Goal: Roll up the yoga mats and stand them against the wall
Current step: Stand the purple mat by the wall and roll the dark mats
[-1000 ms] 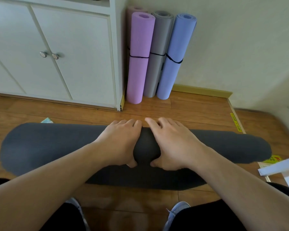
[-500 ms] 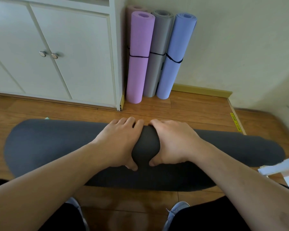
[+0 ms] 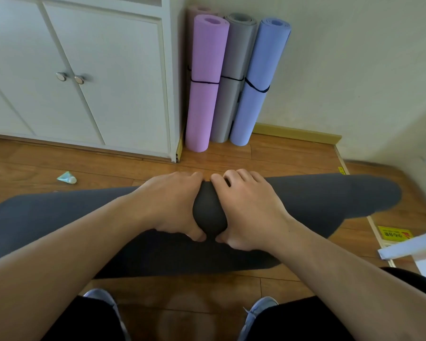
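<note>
The dark grey mat [image 3: 330, 198] is lying crosswise on the wooden floor [image 3: 268, 158], in front of the white cabinet [image 3: 96, 77]. Its rolled bulk is being gripped at mid-length by both hands, with the last flat portion showing on the near side of the roll.

The left hand [image 3: 167, 205] and the right hand [image 3: 249, 210] are being held side by side, fingers curled over the far side of the roll and thumbs tucked under the near side.

The roll is judged to be nearly complete. For a good result:

- Even pressure is being called for from both hands, so that neither end runs ahead.
- The ends of the roll are being kept level to prevent coning.
- Tightness is being maintained until the loose edge is taken in.

The purple mat [image 3: 204, 82], the grey mat [image 3: 234, 77] and the blue mat [image 3: 258, 82] are standing banded beside the cabinet, against the wall [image 3: 354, 70]; the spot beside the blue mat is judged suitable.
</note>
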Demonstrator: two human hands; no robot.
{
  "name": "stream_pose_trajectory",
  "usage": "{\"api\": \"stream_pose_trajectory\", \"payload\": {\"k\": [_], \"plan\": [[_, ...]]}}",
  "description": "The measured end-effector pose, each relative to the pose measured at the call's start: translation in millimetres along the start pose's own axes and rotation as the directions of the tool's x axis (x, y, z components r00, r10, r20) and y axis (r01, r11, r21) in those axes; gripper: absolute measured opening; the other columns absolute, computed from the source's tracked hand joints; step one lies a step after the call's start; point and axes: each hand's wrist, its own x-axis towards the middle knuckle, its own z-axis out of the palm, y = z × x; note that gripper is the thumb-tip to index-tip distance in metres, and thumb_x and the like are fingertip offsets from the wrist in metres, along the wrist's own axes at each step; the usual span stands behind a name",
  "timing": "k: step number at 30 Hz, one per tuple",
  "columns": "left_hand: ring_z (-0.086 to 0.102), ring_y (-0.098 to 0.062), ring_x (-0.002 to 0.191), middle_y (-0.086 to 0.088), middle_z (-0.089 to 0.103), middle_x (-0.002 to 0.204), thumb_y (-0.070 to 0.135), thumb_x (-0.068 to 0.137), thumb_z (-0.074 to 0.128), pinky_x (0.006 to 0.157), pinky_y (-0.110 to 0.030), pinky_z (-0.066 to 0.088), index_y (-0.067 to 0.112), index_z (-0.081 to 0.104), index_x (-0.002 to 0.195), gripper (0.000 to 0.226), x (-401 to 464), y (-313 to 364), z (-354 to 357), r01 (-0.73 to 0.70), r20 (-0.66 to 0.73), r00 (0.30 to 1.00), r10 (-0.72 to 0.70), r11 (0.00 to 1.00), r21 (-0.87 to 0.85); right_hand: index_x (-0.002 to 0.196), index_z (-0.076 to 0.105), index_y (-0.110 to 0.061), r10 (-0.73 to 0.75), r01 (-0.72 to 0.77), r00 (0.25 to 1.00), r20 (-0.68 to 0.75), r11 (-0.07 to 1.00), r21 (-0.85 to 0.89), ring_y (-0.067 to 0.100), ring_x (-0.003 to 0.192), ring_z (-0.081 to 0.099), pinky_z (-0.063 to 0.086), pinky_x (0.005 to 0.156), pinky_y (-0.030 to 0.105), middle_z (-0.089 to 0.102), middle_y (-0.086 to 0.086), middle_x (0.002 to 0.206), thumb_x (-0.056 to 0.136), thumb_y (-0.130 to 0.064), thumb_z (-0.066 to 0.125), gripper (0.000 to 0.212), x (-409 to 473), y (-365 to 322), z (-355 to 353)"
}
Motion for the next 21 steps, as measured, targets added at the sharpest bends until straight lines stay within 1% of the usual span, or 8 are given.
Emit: {"api": "stream_pose_trajectory", "payload": {"k": [5, 7, 9, 11, 14, 16, 18, 21], "plan": [[0.045, -0.022, 0.134, 0.005, 0.043, 0.148, 0.077, 0.054, 0.088, 0.114, -0.045, 0.044, 0.029, 0.023, 0.154, 0.128, -9, -1, 15, -0.022, -0.085, 0.995, 0.043, 0.973, 0.231, 0.135, 0.047, -0.026, 0.041, -0.047, 0.996, 0.083, 0.996, 0.073, 0.022, 0.113, 0.056, 0.051, 0.096, 0.042, 0.059, -0.003, 0.122, 0.061, -0.077, 0.086, 0.098, 4, 7, -3], [0.048, -0.023, 0.133, 0.003, 0.045, 0.147, 0.072, 0.054, 0.091, 0.113, -0.044, 0.045, 0.027, 0.026, 0.152, 0.126, -8, 1, 20, -0.032, -0.127, 0.989, 0.069, 0.963, 0.268, 0.130, 0.049, -0.031, 0.085, -0.107, 0.982, 0.171, 0.987, 0.122, 0.018, 0.105, 0.057, 0.054, 0.089, 0.040, 0.059, -0.008, 0.115, 0.056, -0.082, 0.084, 0.097, 6, 11, -9], [0.054, -0.020, 0.124, 0.006, 0.052, 0.138, 0.068, 0.056, 0.091, 0.107, -0.040, 0.048, 0.028, 0.036, 0.143, 0.110, -5, 2, 20, -0.052, -0.166, 0.981, 0.097, 0.965, 0.257, 0.130, 0.048, -0.033, 0.102, -0.137, 0.971, 0.218, 0.979, 0.152, 0.017, 0.104, 0.059, 0.055, 0.088, 0.041, 0.059, -0.010, 0.115, 0.054, -0.084, 0.084, 0.099, 5, 13, -10], [0.057, -0.017, 0.116, 0.009, 0.056, 0.130, 0.068, 0.056, 0.090, 0.102, -0.038, 0.048, 0.031, 0.041, 0.136, 0.101, -4, 1, 17, -0.061, -0.175, 0.979, 0.103, 0.971, 0.232, 0.141, 0.042, -0.032, 0.102, -0.138, 0.974, 0.204, 0.976, 0.168, 0.021, 0.115, 0.058, 0.053, 0.099, 0.043, 0.058, -0.007, 0.125, 0.057, -0.081, 0.085, 0.106, 2, 13, -7], [0.057, -0.014, 0.109, 0.013, 0.057, 0.125, 0.069, 0.058, 0.089, 0.097, -0.037, 0.050, 0.033, 0.043, 0.136, 0.098, -2, -4, 7, -0.048, -0.130, 0.989, 0.064, 0.991, 0.124, 0.161, 0.012, -0.027, 0.077, -0.092, 0.987, 0.139, 0.990, 0.110, 0.029, 0.143, 0.040, 0.033, 0.123, 0.045, 0.040, 0.004, 0.153, 0.063, -0.072, 0.089, 0.133, -5, 8, -6], [0.056, -0.013, 0.108, 0.015, 0.058, 0.124, 0.071, 0.057, 0.089, 0.095, -0.038, 0.053, 0.036, 0.043, 0.139, 0.101, -2, -9, 0, -0.028, -0.093, 0.995, 0.032, 0.998, 0.048, 0.163, 0.002, -0.024, 0.059, -0.062, 0.994, 0.096, 0.998, 0.024, 0.032, 0.147, 0.034, 0.026, 0.127, 0.047, 0.034, 0.007, 0.156, 0.062, -0.071, 0.091, 0.143, -5, 2, -6], [0.057, -0.012, 0.109, 0.016, 0.058, 0.124, 0.073, 0.057, 0.089, 0.096, -0.039, 0.054, 0.038, 0.043, 0.140, 0.102, -3, -11, -7, -0.009, -0.065, 0.998, 0.010, 1.000, 0.012, 0.160, 0.012, -0.022, 0.045, -0.045, 0.998, 0.052, 0.999, 0.000, 0.031, 0.139, 0.042, 0.031, 0.124, 0.046, 0.042, 0.007, 0.149, 0.061, -0.069, 0.091, 0.135, -3, -1, -4], [0.055, -0.011, 0.109, 0.017, 0.057, 0.125, 0.070, 0.059, 0.089, 0.094, -0.037, 0.052, 0.039, 0.043, 0.138, 0.097, -6, -9, -6, -0.002, -0.022, 1.000, 0.001, 1.000, -0.004, 0.143, 0.039, -0.024, 0.020, -0.022, 0.999, 0.026, 0.998, 0.065, 0.024, 0.119, 0.054, 0.047, 0.106, 0.041, 0.055, 0.001, 0.130, 0.061, -0.067, 0.090, 0.106, 1, 3, -2]]}}
